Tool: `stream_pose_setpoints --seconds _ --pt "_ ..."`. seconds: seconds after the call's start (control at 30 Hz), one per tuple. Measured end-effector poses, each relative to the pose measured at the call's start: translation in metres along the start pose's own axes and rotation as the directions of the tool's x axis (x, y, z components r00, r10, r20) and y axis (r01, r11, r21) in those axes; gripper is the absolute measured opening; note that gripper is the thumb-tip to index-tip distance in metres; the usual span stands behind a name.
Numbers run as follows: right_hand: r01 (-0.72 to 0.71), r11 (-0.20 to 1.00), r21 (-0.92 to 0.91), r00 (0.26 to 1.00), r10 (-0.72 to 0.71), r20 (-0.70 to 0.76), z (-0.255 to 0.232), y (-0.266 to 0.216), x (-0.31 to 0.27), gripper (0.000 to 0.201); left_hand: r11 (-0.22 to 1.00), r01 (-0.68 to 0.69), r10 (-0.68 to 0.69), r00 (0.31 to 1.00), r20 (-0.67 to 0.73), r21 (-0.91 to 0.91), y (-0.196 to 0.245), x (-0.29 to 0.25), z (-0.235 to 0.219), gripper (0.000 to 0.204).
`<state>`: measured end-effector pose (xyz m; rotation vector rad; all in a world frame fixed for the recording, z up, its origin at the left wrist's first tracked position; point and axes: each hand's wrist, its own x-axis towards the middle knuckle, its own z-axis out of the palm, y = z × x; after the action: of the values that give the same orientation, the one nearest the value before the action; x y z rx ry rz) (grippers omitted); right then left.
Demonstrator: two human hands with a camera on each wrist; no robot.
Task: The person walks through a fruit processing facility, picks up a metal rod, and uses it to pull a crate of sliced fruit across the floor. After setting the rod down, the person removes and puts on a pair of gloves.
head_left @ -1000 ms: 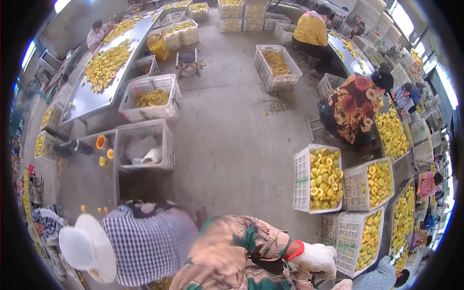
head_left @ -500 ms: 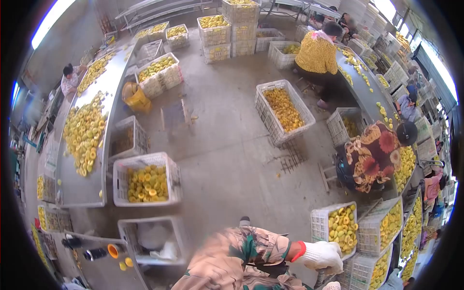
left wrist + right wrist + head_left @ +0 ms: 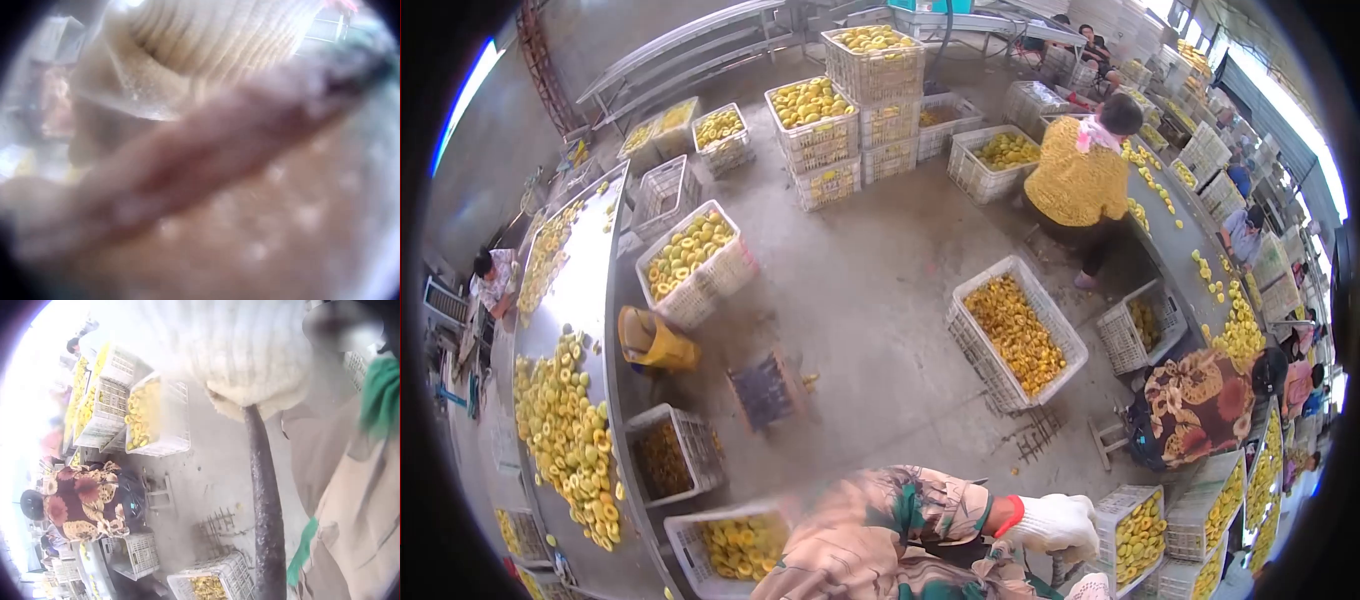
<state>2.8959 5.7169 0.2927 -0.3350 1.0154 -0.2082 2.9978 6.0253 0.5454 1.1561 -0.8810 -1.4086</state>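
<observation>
In the head view my left hand (image 3: 1055, 525), in a white knit glove with a red cuff, curls over a dark bar (image 3: 1059, 572) that shows just below it. My right hand (image 3: 1090, 587), also gloved, is cut off by the bottom edge. The right wrist view has the right glove (image 3: 262, 362) gripping that long, rough bar (image 3: 265, 500), which runs down out of frame beside a camouflage garment (image 3: 350, 506). In the left wrist view the ribbed glove (image 3: 212, 44) lies behind a blurred brown band (image 3: 206, 147); I cannot tell what this band is.
A crate of darker fruit pieces (image 3: 962, 335) stands on the concrete floor ahead. Crates of halved yellow fruit (image 3: 1100, 530) are close at right, near a person in a floral top (image 3: 1190, 405). A metal table (image 3: 622, 400) and a low stool (image 3: 765, 390) are at left.
The head view has shifted, so crates and tables now lie lower in it. The neighbour in the white hat and checked shirt has left the view. My left hand keeps its grip.
</observation>
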Motion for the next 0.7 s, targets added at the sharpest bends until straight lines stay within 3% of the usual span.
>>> stream_pose_setpoints --seconds 0.07,0.1,0.13,0.17,0.2,0.27,0.3,0.33,0.4,0.53,0.7 --pt "-0.01 1.0 0.003 1.0 0.01 0.007 0.065 0.043 0.022 0.008 0.985 0.16 -0.164 0.985 -0.059 -0.065 0.017 -0.047 -0.061 0.035" --pt "-0.012 1.0 -0.002 1.0 0.012 0.004 0.093 0.061 0.03 0.008 0.993 -0.098 0.101 0.994 -0.045 0.069 -0.001 -0.044 -0.088 0.023" --pt "-0.018 1.0 -0.003 1.0 0.018 0.001 0.121 0.078 0.041 0.008 0.917 -0.347 0.359 0.933 -0.028 0.199 -0.018 -0.042 -0.116 0.014" --pt "-0.024 1.0 -0.002 1.0 0.024 -0.011 0.146 0.096 0.051 0.008 0.753 -0.533 0.543 0.835 0.092 0.386 -0.014 -0.05 -0.146 0.013" --pt "-0.028 1.0 -0.001 0.999 0.028 -0.023 0.173 0.114 0.062 0.008 0.517 -0.679 0.696 0.688 0.206 0.522 -0.01 -0.059 -0.175 0.013" --pt "-0.037 0.999 0.012 0.999 0.037 -0.033 0.225 0.146 0.084 0.009 0.687 -0.589 0.569 0.8 0.189 0.425 0.007 -0.081 -0.233 0.014" --pt "-0.046 0.999 0.021 0.998 0.047 -0.034 0.253 0.161 0.097 0.009 0.855 -0.405 0.377 0.914 0.146 0.323 0.02 -0.095 -0.264 0.014" --pt "-0.054 0.998 0.028 0.998 0.055 -0.035 0.279 0.175 0.111 0.009 0.904 -0.312 0.284 0.949 0.134 0.292 0.031 -0.109 -0.296 0.015" --pt "-0.062 0.997 0.039 0.997 0.064 -0.036 0.329 0.201 0.141 0.009 0.941 -0.201 0.175 0.977 0.118 0.271 0.043 -0.127 -0.359 0.017" --pt "-0.071 0.995 0.071 0.996 0.074 -0.041 0.417 0.241 0.193 0.01 0.953 -0.129 0.102 0.989 0.111 0.273 0.061 -0.157 -0.474 0.022" --pt "-0.021 0.992 0.123 0.995 0.032 -0.09 0.482 0.27 0.204 0.011 0.969 -0.065 0.03 0.989 0.147 0.24 0.094 -0.203 -0.593 0.03"
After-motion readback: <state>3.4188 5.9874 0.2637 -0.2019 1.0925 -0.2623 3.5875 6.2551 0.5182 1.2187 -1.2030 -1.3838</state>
